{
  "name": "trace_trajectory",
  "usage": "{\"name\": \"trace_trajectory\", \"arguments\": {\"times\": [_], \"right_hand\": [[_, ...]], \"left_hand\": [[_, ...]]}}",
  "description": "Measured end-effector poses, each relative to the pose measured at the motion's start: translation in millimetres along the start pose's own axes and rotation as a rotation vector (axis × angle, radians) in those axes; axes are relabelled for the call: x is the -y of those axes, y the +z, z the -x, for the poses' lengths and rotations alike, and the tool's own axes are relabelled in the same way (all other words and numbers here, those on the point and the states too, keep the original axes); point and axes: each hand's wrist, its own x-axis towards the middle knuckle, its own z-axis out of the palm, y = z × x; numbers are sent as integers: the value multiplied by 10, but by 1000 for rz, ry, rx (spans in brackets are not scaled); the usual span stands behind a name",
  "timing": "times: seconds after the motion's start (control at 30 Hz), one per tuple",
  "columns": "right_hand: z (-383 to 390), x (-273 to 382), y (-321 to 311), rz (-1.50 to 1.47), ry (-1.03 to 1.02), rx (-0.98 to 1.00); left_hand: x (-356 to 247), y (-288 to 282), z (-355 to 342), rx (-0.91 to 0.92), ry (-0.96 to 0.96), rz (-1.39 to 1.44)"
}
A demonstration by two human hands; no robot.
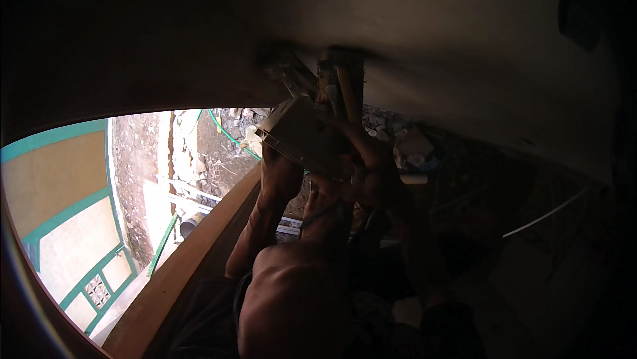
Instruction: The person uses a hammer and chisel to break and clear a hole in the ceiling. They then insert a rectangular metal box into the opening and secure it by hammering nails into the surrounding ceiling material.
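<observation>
- Because the ceiling (424,34) sits right overhead, both arms are raised, and a flat pale board (298,135) is held up tilted just under it.
- The left hand (277,160) is beneath the board's lower edge, and appears to bear its weight from below; the fingers are in shadow, so I cannot tell how tightly they close.
- The right hand (371,166) is at the board's right end, curled against it, probably to steady the tilt; the grip itself is too dark to read.
- The board's upper end lies near some dark wooden props (338,83) that run up to the ceiling.
- A bare back and shoulder (298,292) fill the lower middle; whether they belong to another person standing close is unclear.
- To the left, a wooden ledge (192,253) slants across, and beyond it, far below, lie sunlit rubble (199,153), a green hose (229,137) and a wall with green trim (73,226).
</observation>
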Motion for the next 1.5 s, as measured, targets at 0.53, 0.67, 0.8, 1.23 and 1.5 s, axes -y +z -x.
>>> {"name": "trace_trajectory", "arguments": {"times": [0.53, 0.67, 0.8, 1.23, 1.5], "right_hand": [[22, 27, -185, 98, -76, 142], [16, 70, -242, 86, -6, 233], [-23, 184, -292, 130, -41, 264], [-52, 237, -276, 168, -230, 212], [75, 127, -432, 292, -279, 236]], "left_hand": [[92, -135, -23, 272, 314, -878], [107, -85, 25, 168, 384, -789], [175, -111, 53, 114, 496, -882], [231, -89, 139, 174, 522, -1021], [229, -4, 135, 236, 529, -1074]]}}
